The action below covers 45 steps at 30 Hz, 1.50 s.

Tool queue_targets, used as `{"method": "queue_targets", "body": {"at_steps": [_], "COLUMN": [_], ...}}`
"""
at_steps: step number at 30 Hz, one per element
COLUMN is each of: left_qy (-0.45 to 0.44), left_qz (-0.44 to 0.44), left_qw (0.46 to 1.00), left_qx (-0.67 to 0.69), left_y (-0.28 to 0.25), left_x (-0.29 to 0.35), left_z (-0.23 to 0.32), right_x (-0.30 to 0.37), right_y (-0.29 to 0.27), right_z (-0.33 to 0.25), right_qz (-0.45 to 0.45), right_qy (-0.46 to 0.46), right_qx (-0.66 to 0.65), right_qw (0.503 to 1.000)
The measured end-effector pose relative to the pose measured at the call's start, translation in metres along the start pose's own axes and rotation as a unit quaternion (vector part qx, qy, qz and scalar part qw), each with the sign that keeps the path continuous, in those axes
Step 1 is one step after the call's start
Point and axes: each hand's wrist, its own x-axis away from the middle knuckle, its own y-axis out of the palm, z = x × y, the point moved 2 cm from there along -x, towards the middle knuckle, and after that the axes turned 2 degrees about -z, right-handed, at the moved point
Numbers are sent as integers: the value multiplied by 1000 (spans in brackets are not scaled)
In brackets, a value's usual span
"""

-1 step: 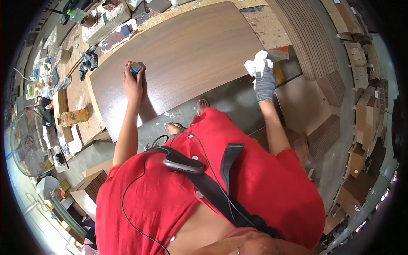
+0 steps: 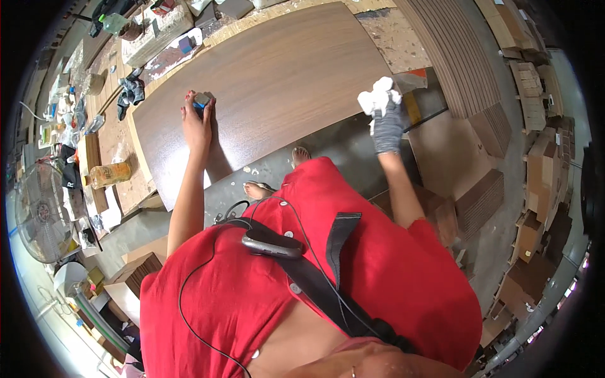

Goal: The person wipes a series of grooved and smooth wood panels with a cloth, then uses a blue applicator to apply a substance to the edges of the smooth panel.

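A wood-grain brown board lies flat on the workbench before me. My left hand is bare and rests on the board's left part, its fingers closed round a small grey and blue object whose kind I cannot make out. My right hand wears a grey knit glove and grips a crumpled white cloth. The cloth is at the board's right end, by its near corner. The fingers under the cloth are partly hidden.
Grooved brown panels are stacked beyond the right end. A bottle of yellow-orange liquid, a dark glove and clutter lie on the bench to the left, beside a fan. Cardboard boxes line the far right.
My right hand has shifted slightly left with the white cloth, further towards the board's edge. My left hand and the board stay where they were.
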Motion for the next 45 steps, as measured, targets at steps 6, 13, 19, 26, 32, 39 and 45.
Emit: {"method": "queue_targets", "body": {"at_steps": [6,13,19,26,32,39,45], "left_qy": [27,-17,25,61,37,33,1], "left_qz": [19,-22,-3,10,3,-2,3], "left_qw": [998,999,999,998,999,999,999], "left_qx": [-44,-22,-22,-21,-26,-34,-39], "left_y": [5,-6,-2,2,-7,-2,-6], "left_x": [-1,2,3,-1,3,0,4], "left_z": [-11,-1,-6,-9,-10,-16,-10], "right_x": [61,18,-22,77,47,-27,51], "right_y": [5,-6,-4,29,-7,-15,10], "right_z": [-98,-29,23,-94,-71,21,-54], "right_qz": [-80,-4,-12,-11,-37,-34,-16], "right_qy": [0,-16,76,-42,-16,107,-33], "right_qx": [-1,-101,-173,-116,-164,-260,-147], "right_qw": [997,995,982,992,986,959,988]}}
